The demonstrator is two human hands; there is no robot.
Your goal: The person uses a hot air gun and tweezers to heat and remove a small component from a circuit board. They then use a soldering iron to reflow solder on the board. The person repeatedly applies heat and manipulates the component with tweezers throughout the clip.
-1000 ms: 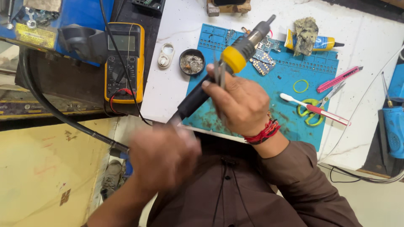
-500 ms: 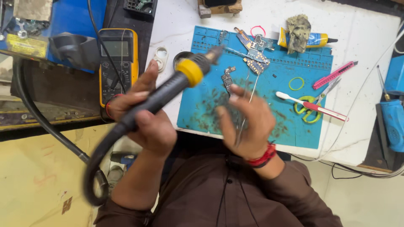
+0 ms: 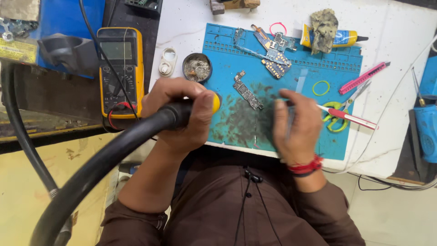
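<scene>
Over blue mat [image 3: 337, 68], left hand [image 3: 182, 114] gripping hot-air handle [image 3: 182, 114], right hand [image 3: 296, 125] pinching tweezers [image 3: 288, 130]

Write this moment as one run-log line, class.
left hand: grips hot-air wand | right hand: holds tweezers over mat | small board: flat on mat, between hands

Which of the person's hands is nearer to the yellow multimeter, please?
Left. The left hand, gripping the black hot-air handle, sits just beside the multimeter. The right hand is farther off, over the blue mat, beyond the small circuit board.
</scene>
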